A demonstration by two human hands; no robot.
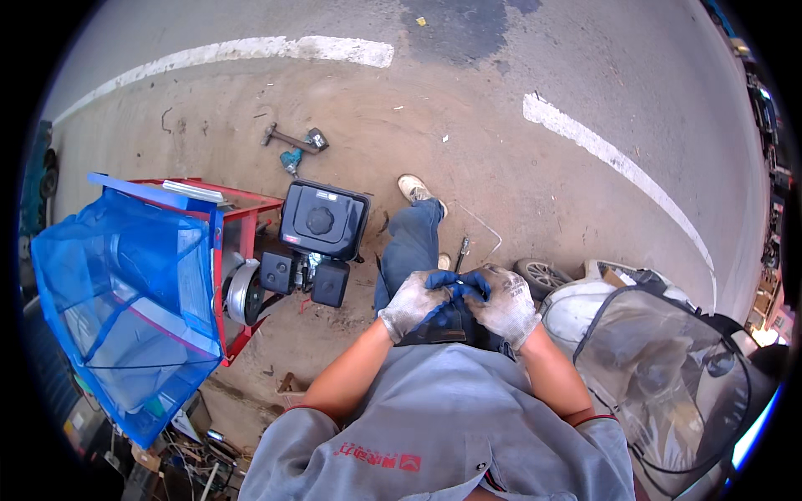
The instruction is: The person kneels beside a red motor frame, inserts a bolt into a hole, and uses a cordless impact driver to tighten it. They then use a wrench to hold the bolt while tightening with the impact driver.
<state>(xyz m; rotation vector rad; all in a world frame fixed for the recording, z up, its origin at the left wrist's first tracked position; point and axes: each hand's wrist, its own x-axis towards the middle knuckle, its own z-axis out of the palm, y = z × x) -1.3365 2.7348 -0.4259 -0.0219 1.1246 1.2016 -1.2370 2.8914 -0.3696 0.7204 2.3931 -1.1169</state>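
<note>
Both my hands wear pale, dirty work gloves with blue fingers, and they meet in front of my waist. My left hand (415,304) has its fingers bent and pinched together. Facing it, my right hand (506,306) is closed in the same way, its fingertips almost touching the left ones. Something small and light seems to sit between the fingertips, but it is too small to name. Below them on the ground lies a ratchet-like metal tool (462,253). Left of my leg stands a small engine with a black fuel tank (326,219).
The engine joins a red-framed machine under blue mesh (125,309), with a metal pulley (244,292) between. Ahead lie a hammer (292,140) and a teal cordless power tool (291,159). A bent rod (494,238) is near my foot; a scooter (585,313) stands right.
</note>
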